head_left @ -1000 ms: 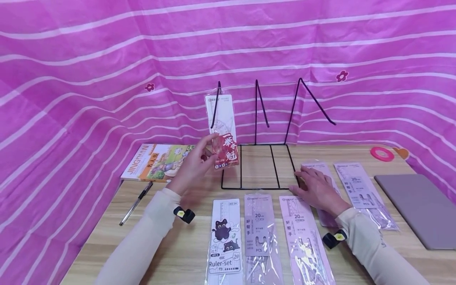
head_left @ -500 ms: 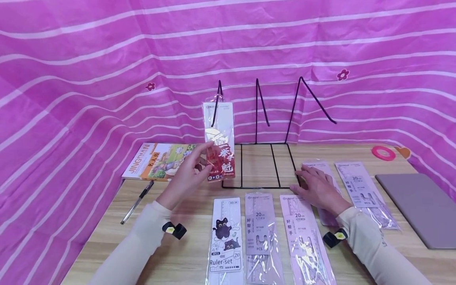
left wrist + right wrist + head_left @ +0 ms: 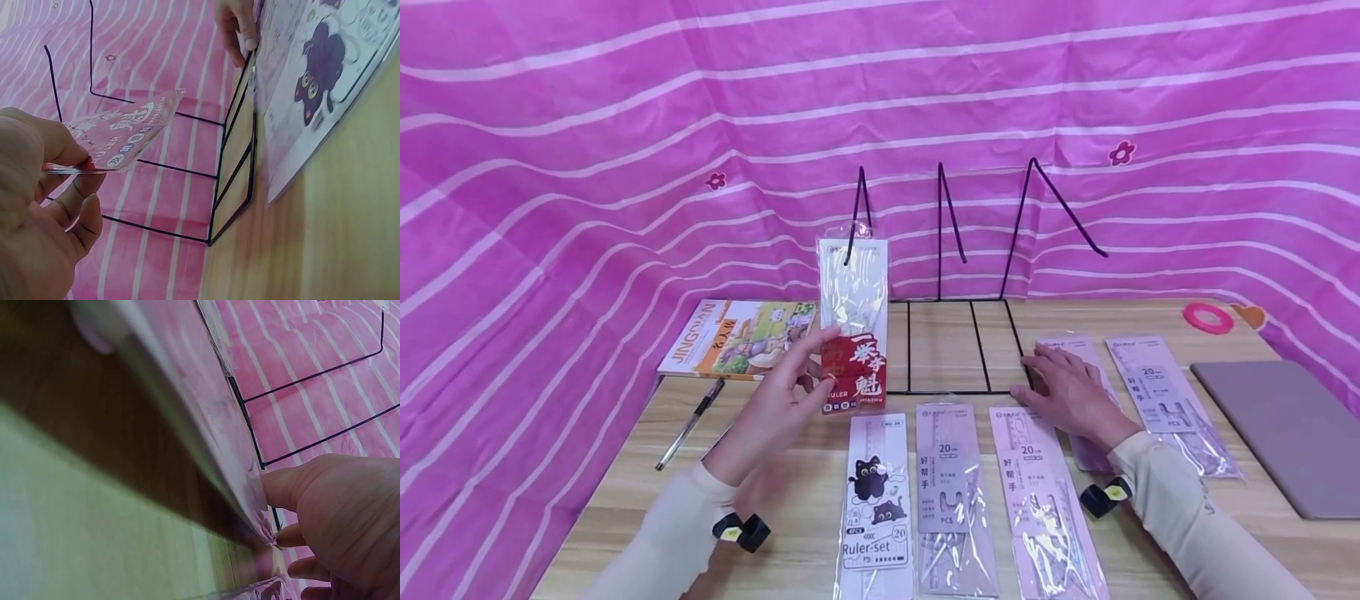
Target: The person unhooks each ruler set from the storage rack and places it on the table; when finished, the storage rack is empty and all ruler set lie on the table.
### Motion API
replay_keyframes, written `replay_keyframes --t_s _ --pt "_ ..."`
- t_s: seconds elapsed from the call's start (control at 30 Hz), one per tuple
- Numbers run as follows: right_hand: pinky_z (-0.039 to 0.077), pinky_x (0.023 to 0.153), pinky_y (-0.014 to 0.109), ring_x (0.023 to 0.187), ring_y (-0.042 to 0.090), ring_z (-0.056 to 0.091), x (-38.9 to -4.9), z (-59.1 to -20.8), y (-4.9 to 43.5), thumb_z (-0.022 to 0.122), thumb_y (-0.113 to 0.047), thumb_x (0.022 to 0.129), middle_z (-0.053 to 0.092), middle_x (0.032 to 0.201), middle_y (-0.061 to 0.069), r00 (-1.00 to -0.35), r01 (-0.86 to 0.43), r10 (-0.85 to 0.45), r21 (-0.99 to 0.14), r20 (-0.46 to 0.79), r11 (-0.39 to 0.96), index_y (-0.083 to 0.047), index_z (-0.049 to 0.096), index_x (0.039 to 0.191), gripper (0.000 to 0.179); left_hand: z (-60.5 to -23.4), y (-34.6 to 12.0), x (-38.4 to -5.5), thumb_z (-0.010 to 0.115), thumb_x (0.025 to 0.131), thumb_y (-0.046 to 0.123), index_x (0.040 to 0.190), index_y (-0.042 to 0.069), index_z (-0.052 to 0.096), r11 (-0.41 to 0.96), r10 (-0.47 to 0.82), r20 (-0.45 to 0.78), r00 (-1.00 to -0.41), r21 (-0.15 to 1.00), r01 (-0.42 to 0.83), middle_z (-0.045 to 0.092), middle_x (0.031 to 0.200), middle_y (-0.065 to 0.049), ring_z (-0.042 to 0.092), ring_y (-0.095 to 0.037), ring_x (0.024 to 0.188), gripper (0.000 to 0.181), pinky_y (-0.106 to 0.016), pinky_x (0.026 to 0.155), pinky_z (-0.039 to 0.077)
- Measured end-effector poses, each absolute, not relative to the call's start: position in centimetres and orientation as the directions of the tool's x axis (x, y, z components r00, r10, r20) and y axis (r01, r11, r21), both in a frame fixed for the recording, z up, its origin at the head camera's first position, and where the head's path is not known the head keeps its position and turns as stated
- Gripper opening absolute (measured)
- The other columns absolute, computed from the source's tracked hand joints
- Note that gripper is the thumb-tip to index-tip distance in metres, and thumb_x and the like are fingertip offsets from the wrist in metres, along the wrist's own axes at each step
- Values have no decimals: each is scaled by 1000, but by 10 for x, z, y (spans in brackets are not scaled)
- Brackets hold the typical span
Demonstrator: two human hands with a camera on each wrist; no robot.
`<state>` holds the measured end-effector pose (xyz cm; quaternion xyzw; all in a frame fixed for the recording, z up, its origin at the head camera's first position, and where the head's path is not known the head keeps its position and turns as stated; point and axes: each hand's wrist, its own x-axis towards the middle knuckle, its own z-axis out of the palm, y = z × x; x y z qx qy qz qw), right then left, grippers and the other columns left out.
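My left hand (image 3: 775,408) pinches the lower left edge of a red and white packaged ruler set (image 3: 868,375). The set's clear top hangs at the left hook (image 3: 855,208) of a black wire rack (image 3: 909,350); the hook's front prong passes before the card and its upright behind. In the left wrist view, thumb and forefinger clamp the ruler set (image 3: 140,128) and the other fingers curl below. My right hand (image 3: 1071,396) holds the rack's front right corner between thumb and fingers, lying over a purple ruler package (image 3: 1093,450) that it partly hides.
Nearest me lie a cat-printed ruler set (image 3: 877,492), a purple package (image 3: 947,475) and a pink one (image 3: 1030,467). Another package (image 3: 1157,383) and a grey flat slab (image 3: 1285,433) lie right. A book (image 3: 737,337) and pen (image 3: 692,421) lie left; a pink ring (image 3: 1191,320) sits back right.
My left hand has drawn the red and white ruler set down and toward me, slightly leftward, along the left hook's prong. My right hand stays put at the rack's corner.
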<state>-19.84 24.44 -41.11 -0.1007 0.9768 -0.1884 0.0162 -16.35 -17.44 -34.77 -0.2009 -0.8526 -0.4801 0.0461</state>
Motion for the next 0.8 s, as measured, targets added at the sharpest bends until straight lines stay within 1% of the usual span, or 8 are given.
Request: replay_keyframes --t_s 0.1,0.23,0.33,0.53,0.6,0.7,0.8 --pt "18 121 73 154 54 23 -199 -411 244 66 -43 102 30 167 30 -980 -186 -199 -370 3 910 -1 50 153 69 -350 -175 -156 65 99 -1 160 29 41 460 303 279 -911 795 396 56 138 -6 59 -23 96 72 -27 67 57" --pt "18 121 72 154 54 23 -199 -411 244 66 -44 102 30 167 30 -981 -181 -194 -370 1 911 -1 50 153 69 -352 -176 -145 65 99 -2 160 31 39 476 306 276 -911 784 398 53 142 -4 59 -22 97 74 -27 69 58" --pt "19 120 72 154 54 23 -199 -411 244 66 -44 102 30 168 29 -980 -184 -198 -374 0 909 0 50 153 70 -355 -178 -139 65 98 -4 159 30 41 475 308 302 -902 773 421 55 140 -5 58 -20 94 74 -26 66 57" --pt "19 120 71 154 54 23 -200 -412 244 66 -45 102 30 168 29 -980 -186 -201 -371 0 910 -1 50 153 70 -357 -182 -126 65 95 -8 159 25 42 474 307 350 -885 750 461 59 138 -6 59 -13 88 75 -25 72 56" --pt "19 120 71 154 54 23 -200 -411 243 66 -46 101 30 168 29 -980 -184 -199 -369 -2 911 -1 49 153 71 -357 -182 -121 66 95 -8 159 26 42 477 301 350 -887 750 458 59 138 -6 59 -12 87 76 -25 75 55" --pt "19 120 71 154 54 23 -200 -411 244 66 -45 101 30 168 29 -980 -181 -196 -368 -4 912 -1 49 153 71 -357 -182 -114 67 95 -8 159 29 42 476 298 344 -890 755 451 59 137 -4 59 -11 86 78 -25 74 56" --pt "19 120 72 153 54 23 -199 -412 244 66 -45 101 30 168 29 -980 -182 -197 -369 -3 912 0 49 153 71 -358 -181 -110 67 95 -8 159 28 41 473 307 357 -882 748 466 57 140 -3 60 -10 84 79 -25 74 56"
